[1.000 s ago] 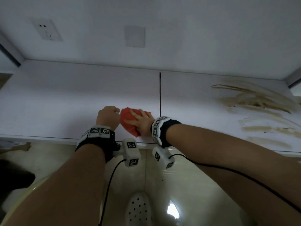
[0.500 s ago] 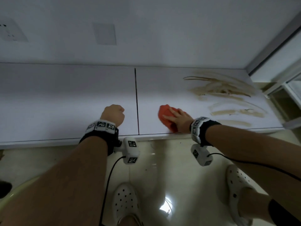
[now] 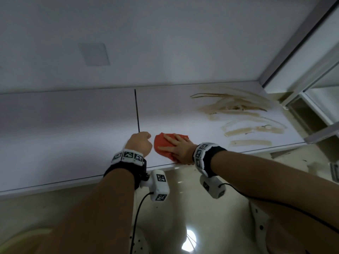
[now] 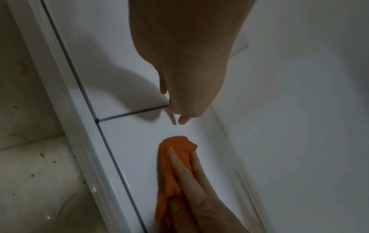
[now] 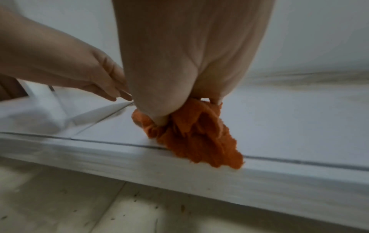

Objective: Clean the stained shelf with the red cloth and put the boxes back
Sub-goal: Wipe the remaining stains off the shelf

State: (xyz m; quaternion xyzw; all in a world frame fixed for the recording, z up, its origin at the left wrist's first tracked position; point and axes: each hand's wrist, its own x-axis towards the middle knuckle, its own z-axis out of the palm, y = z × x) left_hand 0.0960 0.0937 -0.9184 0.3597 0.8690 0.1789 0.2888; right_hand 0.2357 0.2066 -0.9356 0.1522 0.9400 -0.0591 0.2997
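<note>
A: Two hands logged. Item one: right hand (image 3: pixel 178 149), fingers straight and spread, pressing flat on the red cloth (image 3: pixel 166 146); thumb tucked against its near folds in the right wrist view.

B: Cloth location?

A: On the white shelf (image 3: pixel 64 129), right panel, just right of the dark seam (image 3: pixel 137 114), bunched, its near corner draped over the front edge (image 5: pixel 299 173).

B: Item two?

A: Left hand (image 3: pixel 139 143), just beside the cloth but not touching it, over the seam. Fingers loosely curled and holding nothing; the tips seem to rest on the shelf.

B: Change since half a second ago?

A: The cloth was further right then, toward the stains, with the left hand well apart from it. Now the two are side by side by the seam. I judge this the return leg of a back-and-forth wipe.

B: Meaning for the task?

A: Little gained. The brown stains (image 3: pixel 236 110) lie unwiped, well right of the cloth, from near the front edge to the back wall (image 3: pixel 165 52).

B: Room to move?

A: Bare shelf between cloth and stains. Limits: the back wall behind, the metal frame (image 3: pixel 293 52) at the right end, the front edge under the cloth's corner, where it could slip to the floor (image 3: pixel 183 208). No boxes in view.
</note>
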